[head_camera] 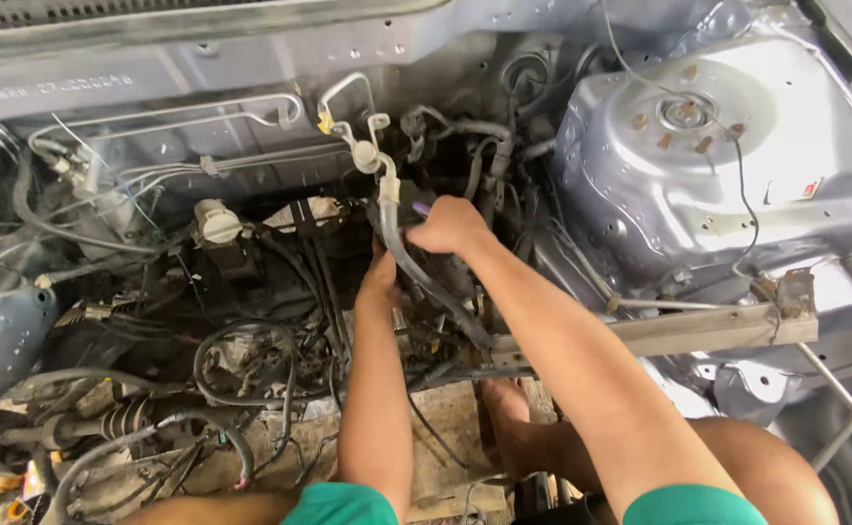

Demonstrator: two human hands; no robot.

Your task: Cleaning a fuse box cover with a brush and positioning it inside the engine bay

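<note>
Fingers (438, 233) of right hand (448, 226) curled around hose (416, 267)

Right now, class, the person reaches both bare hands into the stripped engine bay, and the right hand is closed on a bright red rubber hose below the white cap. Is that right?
Not quite: the head view shows the right hand closed on a dark grey rubber hose, not a red one. Both hands do reach into the engine bay, the left hand lower down, below the white cap.

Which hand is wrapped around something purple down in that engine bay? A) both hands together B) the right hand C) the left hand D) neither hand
B: the right hand is closed in a fist with a purple handle tip poking out beside the grey hose, while the left hand reaches lower among the dark parts with nothing purple in it.
</note>
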